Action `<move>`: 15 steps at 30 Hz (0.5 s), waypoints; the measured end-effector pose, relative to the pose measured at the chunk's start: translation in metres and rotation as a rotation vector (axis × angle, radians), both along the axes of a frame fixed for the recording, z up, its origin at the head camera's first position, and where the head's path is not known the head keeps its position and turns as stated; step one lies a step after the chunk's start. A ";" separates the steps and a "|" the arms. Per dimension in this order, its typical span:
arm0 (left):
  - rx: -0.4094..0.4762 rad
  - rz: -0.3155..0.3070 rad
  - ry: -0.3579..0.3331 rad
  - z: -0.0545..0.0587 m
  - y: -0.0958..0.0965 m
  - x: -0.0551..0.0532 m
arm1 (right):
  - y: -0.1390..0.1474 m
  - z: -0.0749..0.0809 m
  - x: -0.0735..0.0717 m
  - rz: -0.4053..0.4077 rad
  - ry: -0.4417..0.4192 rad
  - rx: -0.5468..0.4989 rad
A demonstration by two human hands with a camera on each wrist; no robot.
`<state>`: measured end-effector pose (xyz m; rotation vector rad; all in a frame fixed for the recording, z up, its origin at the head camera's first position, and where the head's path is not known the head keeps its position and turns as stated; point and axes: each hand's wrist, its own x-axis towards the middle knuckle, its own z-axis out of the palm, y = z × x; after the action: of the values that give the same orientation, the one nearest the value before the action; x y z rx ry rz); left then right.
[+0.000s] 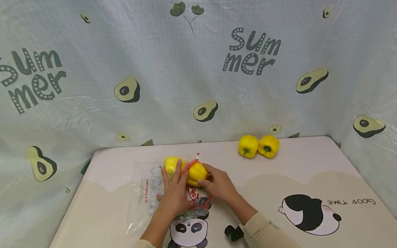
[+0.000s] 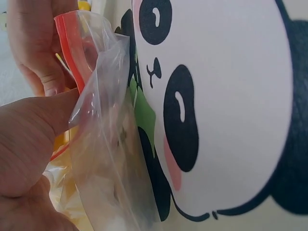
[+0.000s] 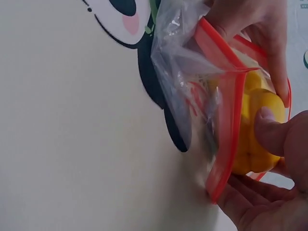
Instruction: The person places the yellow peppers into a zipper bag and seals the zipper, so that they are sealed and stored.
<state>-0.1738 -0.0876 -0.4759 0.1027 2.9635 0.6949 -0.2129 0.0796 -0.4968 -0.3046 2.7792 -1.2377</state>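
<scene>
A clear plastic zip bag (image 1: pixel 139 205) with a red zip edge lies on the table, its mouth parted towards the right. My left hand (image 1: pixel 173 199) is spread over the bag with fingers stretched out. In the left wrist view its thumb (image 2: pixel 53 113) reaches inside the red edge. Under those fingers a yellow bell pepper (image 1: pixel 171 165) shows, seemingly within the bag. My right hand (image 1: pixel 222 184) holds another yellow bell pepper (image 3: pixel 262 130) at the bag's mouth, thumb on one side and fingers beneath. The red edge partly covers this pepper.
Two more yellow bell peppers, one (image 1: pixel 248 147) beside the other (image 1: pixel 269 146), stand at the back right of the table. A printed cloth (image 1: pixel 161 62) hangs around the table. The table cover (image 1: pixel 266 190) carries panda drawings. Dark wrist-mounted devices (image 1: pixel 233 233) sit near both sleeves.
</scene>
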 end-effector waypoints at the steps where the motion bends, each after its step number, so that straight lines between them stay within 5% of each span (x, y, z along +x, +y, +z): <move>1: -0.001 0.000 0.001 0.000 0.000 0.000 | 0.000 0.000 -0.001 -0.001 -0.007 0.011; 15: -0.002 0.007 -0.009 -0.002 0.003 0.002 | -0.002 0.003 -0.004 -0.038 -0.067 0.020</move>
<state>-0.1722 -0.0842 -0.4780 0.0881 2.9574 0.6913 -0.2166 0.0773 -0.4934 -0.2057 2.7509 -1.2041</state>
